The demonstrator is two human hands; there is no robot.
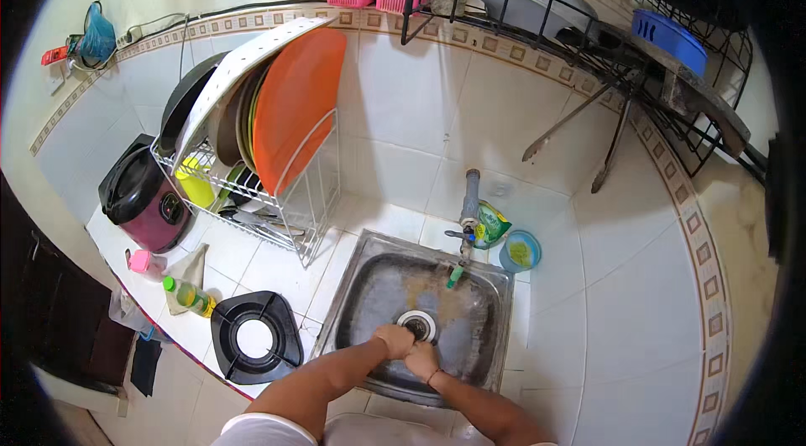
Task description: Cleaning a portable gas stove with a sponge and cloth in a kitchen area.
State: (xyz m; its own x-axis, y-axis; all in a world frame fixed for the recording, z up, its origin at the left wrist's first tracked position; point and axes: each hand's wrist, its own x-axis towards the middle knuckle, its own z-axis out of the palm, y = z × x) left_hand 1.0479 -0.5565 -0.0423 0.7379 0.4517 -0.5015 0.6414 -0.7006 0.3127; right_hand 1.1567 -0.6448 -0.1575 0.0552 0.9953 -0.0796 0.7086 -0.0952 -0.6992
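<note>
My left hand (395, 340) and my right hand (423, 361) are close together, touching or nearly so, low over the metal sink (478, 345). Both look closed, fingers curled inward, and whatever they hold is hidden or too small to name. Just beyond them lies the round drain (417, 325), with a pale ring and a dark middle. Brownish stains mark the basin around it. A grey tap pipe (471, 202) with a blue handle and a green spout end (455, 277) hangs over the sink's far side.
Left of the sink, a black stove grate (257, 338), an oil bottle (190, 296) and a rice cooker (147, 202) stand on the counter. Behind them, a white dish rack (290, 223) holds plates and an orange tray (298, 106). A blue cup (520, 252) and green packet (492, 224) flank the tap.
</note>
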